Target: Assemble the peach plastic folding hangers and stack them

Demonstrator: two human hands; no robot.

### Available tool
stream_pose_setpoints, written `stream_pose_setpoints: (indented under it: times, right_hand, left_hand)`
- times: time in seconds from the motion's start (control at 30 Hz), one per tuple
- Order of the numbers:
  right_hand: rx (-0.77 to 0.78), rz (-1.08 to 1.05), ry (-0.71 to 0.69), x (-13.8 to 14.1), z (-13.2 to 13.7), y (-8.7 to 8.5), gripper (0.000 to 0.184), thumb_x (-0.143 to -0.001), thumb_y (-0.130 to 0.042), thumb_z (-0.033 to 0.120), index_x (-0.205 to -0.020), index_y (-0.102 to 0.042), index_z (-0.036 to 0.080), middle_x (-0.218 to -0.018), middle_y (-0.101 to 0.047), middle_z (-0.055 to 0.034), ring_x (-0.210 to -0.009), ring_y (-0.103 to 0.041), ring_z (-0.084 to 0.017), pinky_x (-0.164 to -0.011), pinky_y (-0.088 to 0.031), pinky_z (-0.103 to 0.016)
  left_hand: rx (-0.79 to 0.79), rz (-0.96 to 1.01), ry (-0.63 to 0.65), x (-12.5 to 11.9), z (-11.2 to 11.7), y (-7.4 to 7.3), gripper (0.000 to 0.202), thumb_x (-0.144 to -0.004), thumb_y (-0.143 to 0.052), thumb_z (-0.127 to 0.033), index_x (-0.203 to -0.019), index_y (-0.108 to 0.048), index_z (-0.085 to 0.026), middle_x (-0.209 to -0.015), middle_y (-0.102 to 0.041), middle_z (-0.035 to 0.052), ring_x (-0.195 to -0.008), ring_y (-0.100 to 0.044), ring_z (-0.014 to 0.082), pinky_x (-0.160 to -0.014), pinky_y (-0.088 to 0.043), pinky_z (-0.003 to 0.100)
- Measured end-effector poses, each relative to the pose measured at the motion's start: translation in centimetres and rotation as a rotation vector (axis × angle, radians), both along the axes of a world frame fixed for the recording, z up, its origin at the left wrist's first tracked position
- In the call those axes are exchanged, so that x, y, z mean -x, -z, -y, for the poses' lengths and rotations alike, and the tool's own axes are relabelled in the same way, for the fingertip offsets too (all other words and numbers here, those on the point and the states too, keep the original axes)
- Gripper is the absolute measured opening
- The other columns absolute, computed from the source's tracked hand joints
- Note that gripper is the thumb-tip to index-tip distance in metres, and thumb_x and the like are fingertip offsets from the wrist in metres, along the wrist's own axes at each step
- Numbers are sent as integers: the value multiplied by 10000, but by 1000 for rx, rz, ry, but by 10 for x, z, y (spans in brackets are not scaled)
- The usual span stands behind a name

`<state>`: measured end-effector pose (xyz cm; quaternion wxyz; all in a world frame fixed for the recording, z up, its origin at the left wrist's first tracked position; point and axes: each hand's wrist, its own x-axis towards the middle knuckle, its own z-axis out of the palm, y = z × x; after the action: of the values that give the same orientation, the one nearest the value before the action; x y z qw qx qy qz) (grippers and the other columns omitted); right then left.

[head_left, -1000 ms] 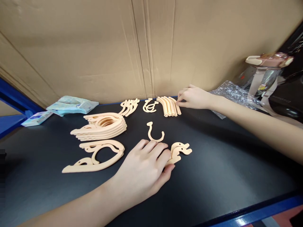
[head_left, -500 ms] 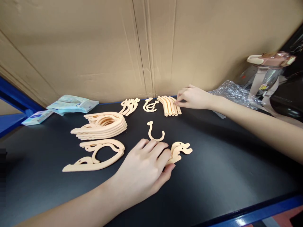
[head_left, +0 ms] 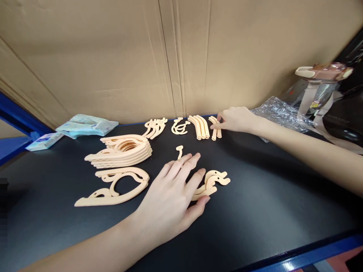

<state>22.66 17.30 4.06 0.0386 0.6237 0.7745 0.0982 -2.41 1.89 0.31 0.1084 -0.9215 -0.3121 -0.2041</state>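
Where the black tabletop offers open room rightward to its blue front edge, the head view shows the left hand spread over one hook and beside two wavy hanger arms. Behind these lie two hooks, three grouped curved bars and two separated bars, touched by the right hand; whether it pinches cannot be told. Versus the earlier frame, that pair has parted rightward from the group, and the left fingers now cover the near hook's curve.

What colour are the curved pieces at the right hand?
The curved pieces are pale peach, clearest in head view.
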Motion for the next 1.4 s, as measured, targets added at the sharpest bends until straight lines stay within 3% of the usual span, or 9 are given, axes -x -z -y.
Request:
stream_pose_setpoints:
  times: [0.13, 0.33, 0.53, 0.67, 0.83, 0.97, 1.07, 1.23, 1.4]
  right_hand:
    - [97, 11, 14, -1, 4, -8, 336, -837, -588, 474, -882, -739, 178, -849, -735, -101, -757, -662, -252, -542, -387, -299]
    - [246, 40, -24, -5, 15, -22, 130, -722, -712, 329, -726, -730, 200, -724, -727, -52, -624, -638, -207, -508, -390, -306]
    - [433, 112, -50, 1, 36, -31, 353, -668, -768, 348, -431, -555, 196, -518, -648, -15, -391, -522, -136, -423, -340, -305]
    - [446, 120, -120, 6, 51, -34, 319, -673, -778, 353, -479, -572, 206, -492, -614, 13, -380, -490, -122, -408, -302, -296]
    - [400, 64, -341, 14, 64, -36, 261, -716, -739, 351, -541, -599, 217, -509, -604, 18, -429, -494, -126, -429, -297, -289]
    - [344, -46, -349, 23, 72, -31, 145, -731, -727, 336, -658, -645, 241, -628, -653, 4, -522, -557, -162, -475, -326, -307]
    - [289, -34, -372, 30, 76, -25, 184, -762, -672, 330, -620, -616, 226, -558, -600, 2, -485, -504, -149, -475, -292, -312]
    - [246, -52, -424, 40, 80, -21, 269, -838, -556, 313, -597, -550, 193, -515, -536, 16, -452, -413, -111, -491, -250, -289]
    - [211, -144, -452, 46, 76, -13, 155, -816, -550, 266, -688, -584, 186, -645, -618, 6, -522, -456, -114, -511, -261, -267]
  left_hand:
    - [59, -39, -48, 1, -2, -1, 542, -956, -463, -510, -1247, -613, -78, -1322, -602, 217, -1181, -585, 369, -880, -533, 514]
    - [76, -52, -41, 1, -1, -3, 529, -977, -409, -507, -1220, -623, -89, -1298, -629, 191, -1079, -657, 320, -844, -577, 458]
    - [42, -5, 14, 0, -1, -2, 477, -984, -414, -475, -1187, -622, -97, -1288, -640, 174, -1016, -686, 281, -816, -595, 404]
    - [10, -1, 40, 0, 0, -3, 407, -982, -444, -426, -1149, -632, -105, -1261, -659, 166, -970, -700, 273, -786, -599, 398]
    - [-10, 3, 92, 0, 2, -5, 326, -978, -469, -357, -1120, -629, -111, -1220, -683, 146, -931, -710, 252, -731, -603, 366]
    - [-34, 26, 136, 1, 3, -4, 266, -973, -486, -308, -1116, -619, -127, -1168, -702, 116, -933, -708, 225, -659, -591, 310]
    - [-44, 30, 158, 1, 4, -5, 236, -965, -498, -271, -1113, -619, -133, -1154, -703, 94, -936, -700, 204, -630, -574, 280]
    - [-55, 15, 198, 0, 4, -8, 219, -955, -504, -205, -1118, -625, -125, -1090, -713, 58, -873, -688, 175, -649, -565, 274]
    - [-44, -15, 284, 0, 4, -9, 221, -950, -494, -163, -1112, -630, -100, -1016, -724, 54, -812, -676, 179, -631, -569, 291]
